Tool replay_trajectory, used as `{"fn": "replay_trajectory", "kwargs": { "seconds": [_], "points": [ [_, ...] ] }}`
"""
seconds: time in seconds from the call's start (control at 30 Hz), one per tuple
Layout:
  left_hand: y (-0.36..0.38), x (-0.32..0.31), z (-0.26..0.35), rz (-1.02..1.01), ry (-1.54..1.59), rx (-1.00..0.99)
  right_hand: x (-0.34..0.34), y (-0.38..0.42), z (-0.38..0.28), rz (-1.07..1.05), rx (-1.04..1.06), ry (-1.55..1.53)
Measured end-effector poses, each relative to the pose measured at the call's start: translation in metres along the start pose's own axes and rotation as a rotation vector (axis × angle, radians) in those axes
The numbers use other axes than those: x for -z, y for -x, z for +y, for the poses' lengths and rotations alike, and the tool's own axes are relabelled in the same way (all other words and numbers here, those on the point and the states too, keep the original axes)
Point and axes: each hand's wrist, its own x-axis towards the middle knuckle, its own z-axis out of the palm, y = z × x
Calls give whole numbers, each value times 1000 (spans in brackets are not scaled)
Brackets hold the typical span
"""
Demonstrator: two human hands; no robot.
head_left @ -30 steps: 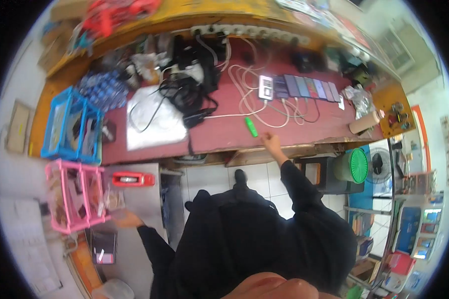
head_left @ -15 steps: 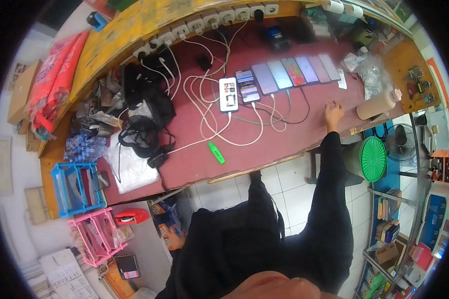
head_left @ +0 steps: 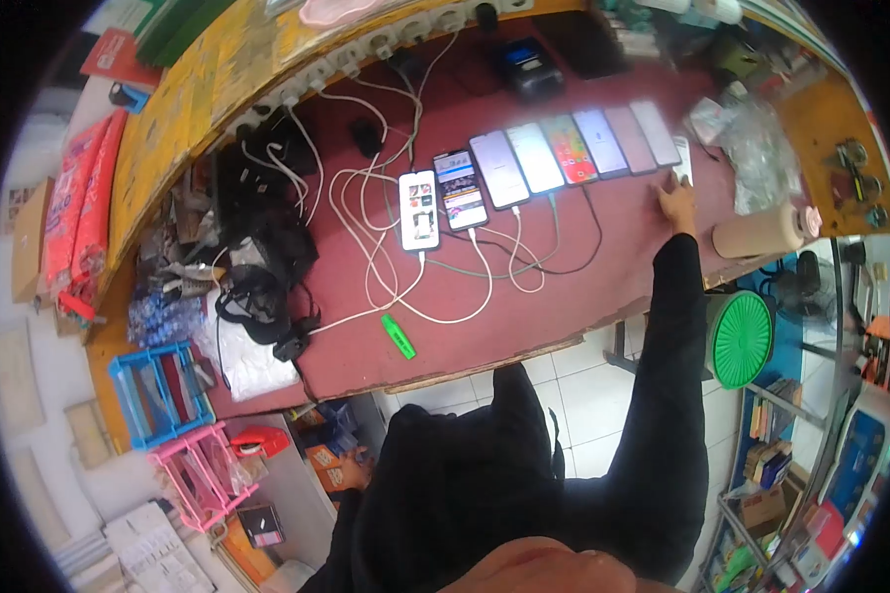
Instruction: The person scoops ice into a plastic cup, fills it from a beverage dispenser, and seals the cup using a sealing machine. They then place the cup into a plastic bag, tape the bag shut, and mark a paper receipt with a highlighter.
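My right hand [head_left: 677, 205] reaches over the red tabletop, fingers apart, with its fingertips at a small white paper slip [head_left: 681, 158]. Whether they pinch the slip does not show. Just left of it lies a row of several phones, among them one with a red and green screen [head_left: 572, 150] and a pale one at the right end [head_left: 655, 133]. Further left are a dark phone [head_left: 461, 190] and a white-screened phone [head_left: 419, 211], both on white cables. My left hand [head_left: 354, 471] is low beside an orange box [head_left: 338, 472] below the table edge; its fingers are too small to read.
A beige bottle [head_left: 761, 233] lies near the table's right end, by crumpled clear plastic [head_left: 761, 148]. A green highlighter [head_left: 399, 337] is near the front edge. Black bags and cables [head_left: 267, 267] crowd the left. A green-lidded container [head_left: 742, 339] stands below the table's right side.
My right hand has moved forward across the table to the paper slip. The view has shifted, so the phones and highlighter appear further left. My left hand stays by the orange box.
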Motion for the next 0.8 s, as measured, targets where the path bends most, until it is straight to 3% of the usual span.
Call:
{"fn": "replay_trajectory", "kwargs": {
  "seconds": [0.1,0.2,0.27,0.37,0.4,0.47,0.53,0.57,0.63,0.67,0.7,0.73,0.8],
  "points": [
    [-6,13,34,94,-81,186,-8,12,5,176,97,150],
    [-20,23,52,-21,175,254,-6,49,13,205,79,200],
    [-26,18,59,64,149,109,-9,83,23,314,37,46],
    [-42,16,58,37,302,88,-17,118,26,440,22,-119],
    [-50,14,52,94,272,-24,-14,133,13,439,34,-115],
    [-68,17,59,209,277,-163,-11,178,-44,541,-18,-512],
    [-80,54,114,306,387,-192,-6,255,-132,399,147,-656],
    [-87,68,140,347,462,-198,-3,297,-174,229,277,-617],
    [-105,73,160,489,512,-227,-18,390,-259,152,614,-771],
    [-111,80,173,552,497,-253,-39,432,-286,-38,691,-774],
    [-117,85,182,616,485,-280,-62,465,-314,-56,933,-632],
    [-126,84,182,620,494,-278,-70,495,-337,-89,1043,-728],
    [-144,74,173,702,383,-432,-91,528,-359,-190,1217,-636]
  ]
}}
